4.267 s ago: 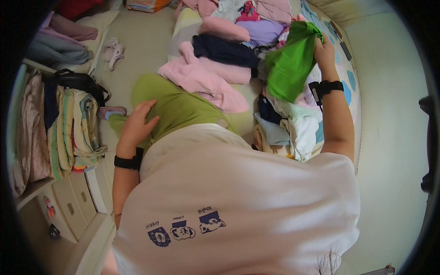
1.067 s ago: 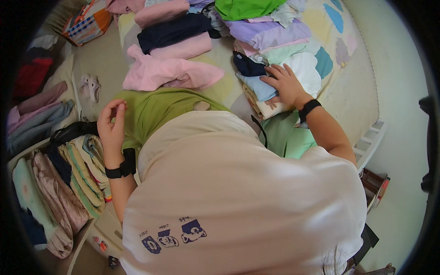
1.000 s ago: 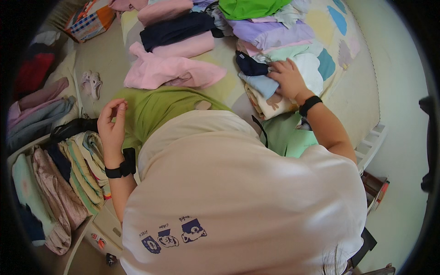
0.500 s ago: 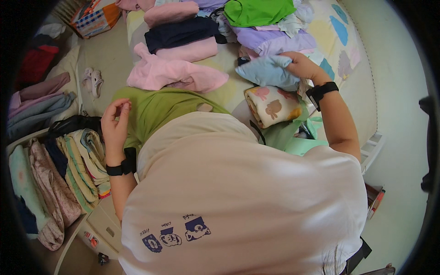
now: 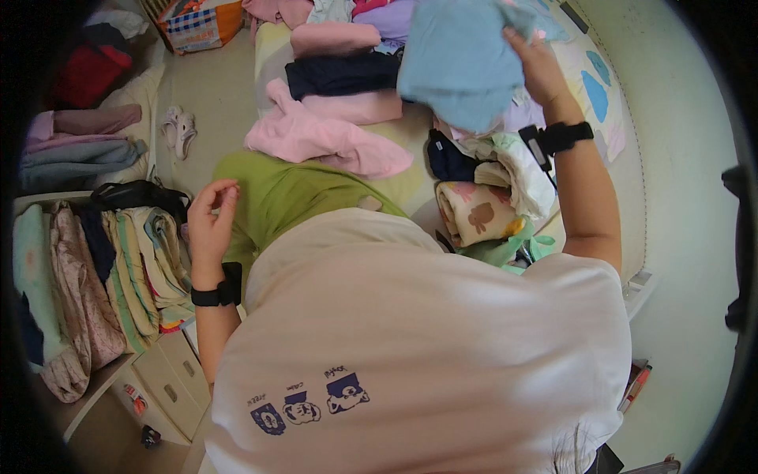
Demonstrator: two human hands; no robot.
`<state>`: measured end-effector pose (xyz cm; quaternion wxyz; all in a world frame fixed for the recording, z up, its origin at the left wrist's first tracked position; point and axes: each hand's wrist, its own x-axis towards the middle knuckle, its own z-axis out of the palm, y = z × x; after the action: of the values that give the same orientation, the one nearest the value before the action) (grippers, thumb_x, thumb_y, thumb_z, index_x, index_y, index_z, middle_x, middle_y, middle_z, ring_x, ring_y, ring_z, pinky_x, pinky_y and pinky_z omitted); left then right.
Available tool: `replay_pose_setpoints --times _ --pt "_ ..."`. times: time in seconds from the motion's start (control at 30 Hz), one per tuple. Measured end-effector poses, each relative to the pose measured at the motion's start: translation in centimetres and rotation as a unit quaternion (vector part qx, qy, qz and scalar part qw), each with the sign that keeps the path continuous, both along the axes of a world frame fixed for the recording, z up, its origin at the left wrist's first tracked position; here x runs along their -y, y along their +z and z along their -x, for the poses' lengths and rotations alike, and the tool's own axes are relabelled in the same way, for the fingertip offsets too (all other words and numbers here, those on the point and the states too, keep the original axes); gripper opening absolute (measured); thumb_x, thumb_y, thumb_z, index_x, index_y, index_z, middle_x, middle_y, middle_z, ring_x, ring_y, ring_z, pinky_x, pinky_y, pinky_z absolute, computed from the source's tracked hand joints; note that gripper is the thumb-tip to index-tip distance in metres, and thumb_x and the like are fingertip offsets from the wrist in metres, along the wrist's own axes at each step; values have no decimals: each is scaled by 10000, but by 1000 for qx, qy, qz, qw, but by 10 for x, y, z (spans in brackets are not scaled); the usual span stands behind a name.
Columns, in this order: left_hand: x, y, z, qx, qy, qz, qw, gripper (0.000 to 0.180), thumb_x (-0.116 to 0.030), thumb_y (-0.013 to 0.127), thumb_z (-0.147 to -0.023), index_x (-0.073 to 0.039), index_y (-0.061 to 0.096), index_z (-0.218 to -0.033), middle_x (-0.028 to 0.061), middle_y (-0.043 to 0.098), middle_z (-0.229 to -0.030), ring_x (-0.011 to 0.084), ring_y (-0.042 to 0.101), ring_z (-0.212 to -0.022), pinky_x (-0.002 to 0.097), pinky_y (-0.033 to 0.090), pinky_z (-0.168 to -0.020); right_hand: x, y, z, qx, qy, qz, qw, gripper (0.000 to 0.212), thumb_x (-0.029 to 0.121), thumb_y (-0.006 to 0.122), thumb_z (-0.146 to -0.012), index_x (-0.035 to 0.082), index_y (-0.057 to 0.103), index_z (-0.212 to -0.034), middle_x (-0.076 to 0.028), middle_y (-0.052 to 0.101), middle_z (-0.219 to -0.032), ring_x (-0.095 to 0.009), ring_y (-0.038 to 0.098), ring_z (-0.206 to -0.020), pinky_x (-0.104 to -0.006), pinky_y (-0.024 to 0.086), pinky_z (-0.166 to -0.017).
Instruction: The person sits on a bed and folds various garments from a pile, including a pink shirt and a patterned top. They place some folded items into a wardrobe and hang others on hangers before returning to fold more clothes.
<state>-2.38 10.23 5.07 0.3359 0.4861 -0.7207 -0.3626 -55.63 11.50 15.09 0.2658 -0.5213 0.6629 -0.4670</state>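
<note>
My right hand (image 5: pixel 542 69) is raised over the bed, its fingers closed on the edge of a light-blue garment (image 5: pixel 458 67). The cloth hangs half spread, hiding part of the clothes behind it; its exact kind does not show. Below it lie a dark navy folded piece (image 5: pixel 452 158), a white garment (image 5: pixel 530 175) and a folded cream cloth with animal prints (image 5: pixel 478 213). Beside my green trousers (image 5: pixel 304 186), my left hand (image 5: pixel 212 221) is loosely closed, thumb against curled fingers, with nothing visible in it. A pink garment (image 5: pixel 328 130) lies loosely bunched in front of me.
Folded pink (image 5: pixel 335 38) and navy rolls (image 5: pixel 343 75) lie in a row on the bed. To the left, an open cabinet holds folded quilts (image 5: pixel 91 308). Pale clogs (image 5: pixel 180 131) and an orange-and-blue bag (image 5: pixel 201 28) are on the floor. A wall (image 5: pixel 687 237) borders the right.
My right hand has lifted the light-blue garment upward and away from the pile, and it now hangs more spread out. The navy and white pieces below have come into sight. My left hand stays closed.
</note>
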Motion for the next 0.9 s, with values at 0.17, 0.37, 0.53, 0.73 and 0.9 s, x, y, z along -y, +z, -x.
replay_pose_setpoints --times 0.17,0.37,0.53,0.73,0.9 --pt "3 -8 2 -18 -23 -19 999 151 -89 612 -930 0 657 -1043 49 656 -893 99 602 -808 238 481 -745 12 -25 57 184 -140 -47 972 410 332 559 -965 1 544 -1205 -87 641 -1123 -190 645 -947 -288 509 -809" --pt "12 -10 5 -22 -39 -28 999 159 -95 611 -937 8 654 -1050 47 659 -925 100 607 -834 237 482 -768 -63 -58 73 -142 -97 -265 949 322 345 613 -912 25 648 -929 -51 671 -809 -137 624 -717 -279 491 -661" --pt "26 -9 22 3 -105 -53 993 175 -114 589 -960 3 629 -1086 45 659 -980 118 608 -912 250 476 -819 -167 -61 41 -228 65 -274 932 187 225 678 -843 53 612 -814 -37 572 -689 -129 519 -629 -294 450 -615" --pt "26 -4 31 -5 -123 -29 992 154 -73 597 -938 10 649 -1056 54 647 -954 109 604 -866 243 480 -790 -231 -75 -6 -324 77 -304 893 209 206 708 -742 97 641 -908 -89 651 -849 -237 629 -771 -358 486 -686" --pt "23 -5 21 -15 -105 -39 994 155 -81 607 -934 3 652 -1056 59 645 -955 113 598 -860 244 477 -784 -251 -102 -40 -512 248 -217 793 574 245 684 -738 163 521 -1281 -117 574 -1228 -260 505 -1184 -493 354 -1018"
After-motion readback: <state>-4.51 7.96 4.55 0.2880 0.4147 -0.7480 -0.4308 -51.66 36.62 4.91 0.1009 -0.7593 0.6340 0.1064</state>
